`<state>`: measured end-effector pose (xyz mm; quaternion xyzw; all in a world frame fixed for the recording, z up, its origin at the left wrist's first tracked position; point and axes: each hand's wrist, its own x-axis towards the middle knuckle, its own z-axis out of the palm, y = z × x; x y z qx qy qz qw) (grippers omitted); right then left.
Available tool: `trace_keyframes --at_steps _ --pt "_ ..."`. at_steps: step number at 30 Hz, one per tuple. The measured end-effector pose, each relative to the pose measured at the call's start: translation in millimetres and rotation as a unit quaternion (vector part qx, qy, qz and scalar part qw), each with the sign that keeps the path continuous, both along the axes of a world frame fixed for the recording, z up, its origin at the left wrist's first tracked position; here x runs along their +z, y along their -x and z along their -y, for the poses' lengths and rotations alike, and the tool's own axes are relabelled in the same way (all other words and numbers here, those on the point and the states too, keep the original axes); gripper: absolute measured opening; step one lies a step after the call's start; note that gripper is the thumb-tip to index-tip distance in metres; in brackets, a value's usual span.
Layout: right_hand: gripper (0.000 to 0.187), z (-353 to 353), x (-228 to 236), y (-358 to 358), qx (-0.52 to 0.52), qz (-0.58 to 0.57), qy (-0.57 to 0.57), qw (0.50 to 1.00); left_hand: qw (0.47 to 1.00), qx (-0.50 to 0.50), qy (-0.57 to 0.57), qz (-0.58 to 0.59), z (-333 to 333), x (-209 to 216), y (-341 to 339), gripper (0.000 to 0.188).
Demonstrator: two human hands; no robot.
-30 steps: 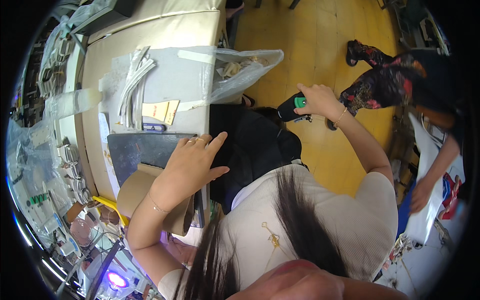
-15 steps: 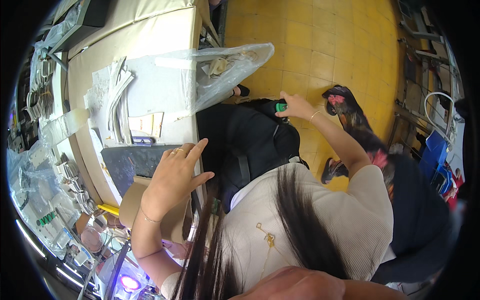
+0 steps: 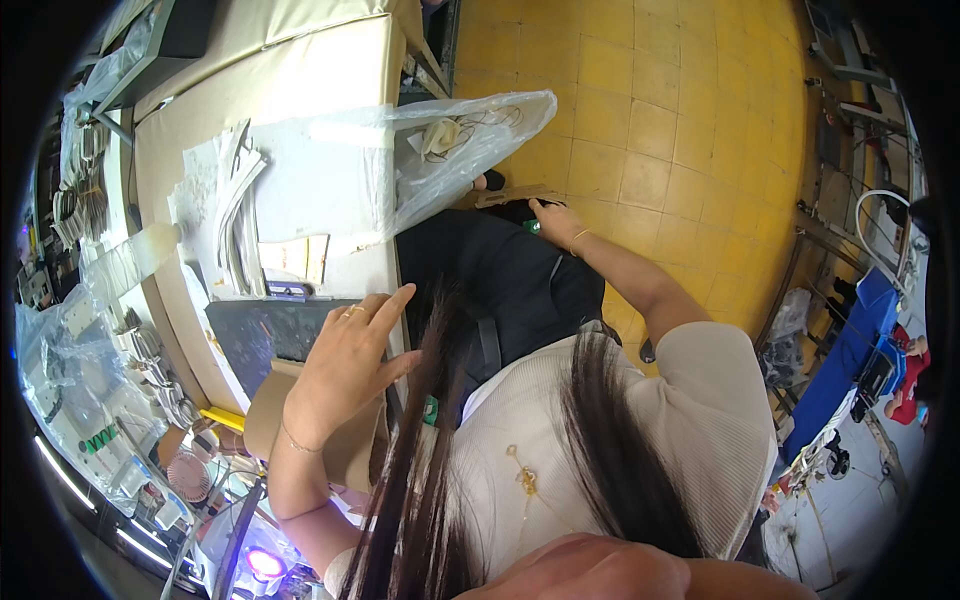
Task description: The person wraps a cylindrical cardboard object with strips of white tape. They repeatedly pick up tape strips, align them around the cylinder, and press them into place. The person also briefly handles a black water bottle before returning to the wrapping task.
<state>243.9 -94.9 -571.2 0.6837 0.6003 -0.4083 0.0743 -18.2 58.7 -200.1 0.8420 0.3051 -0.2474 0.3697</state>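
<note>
Right hand (image 3: 553,215) was stretched down low, fingers curled on a small green object (image 3: 535,227) beside a flat brown cardboard strip (image 3: 515,193) over the yellow tiled floor (image 3: 640,110) — pickup looked underway, not finished; left hand (image 3: 345,365) was spread wide, empty, above a cardboard sheet (image 3: 270,410) at the tabletop (image 3: 300,80) edge; a crinkly clear plastic bag (image 3: 470,135) hung off it.

Your only view sits on your head, looking steeply down past your hair and chest. The desk (image 3: 300,90) lies left, the yellow tiled floor (image 3: 680,120) right, both close below you.
</note>
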Motion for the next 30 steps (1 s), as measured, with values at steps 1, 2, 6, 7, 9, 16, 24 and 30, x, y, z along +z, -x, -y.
trace_keyframes --at_steps 1,2,6,7,9,16,24,30 --pt "0.041 3.3 -7.3 2.2 0.017 0.007 0.004 1.0 1.0 0.003 0.0 0.001 0.0 -0.5 -0.8 0.064" --pt "0.04 4.7 -15.7 5.0 0.022 0.004 -0.004 1.0 1.0 0.005 0.001 -0.001 -0.2 -0.9 -1.4 0.065" --pt "0.034 6.9 -36.5 13.0 0.031 0.022 -0.034 0.999 1.0 0.013 0.004 -0.004 -0.3 -2.6 -3.0 0.066" --pt "0.033 6.5 -36.0 13.9 0.03 0.035 -0.027 0.999 1.0 0.015 0.003 -0.005 -0.5 -2.7 -3.1 0.066" --pt "0.034 3.1 -29.3 11.6 0.039 0.028 0.007 0.999 1.0 0.018 0.005 -0.001 -1.0 -2.8 -2.9 0.067" --pt "0.057 -14.7 -21.3 -23.0 0.039 0.06 -0.18 0.981 1.0 0.021 0.008 -0.003 -3.8 -3.6 -2.9 0.068" --pt "0.03 -31.7 -73.0 -37.2 0.014 0.003 0.084 0.996 0.999 0.035 0.008 0.003 -3.2 -3.3 -5.0 0.066" --pt "0.027 -20.5 -83.7 -44.5 0.016 -0.028 0.053 0.998 0.999 0.048 0.013 0.007 -4.5 -2.1 -5.8 0.066"
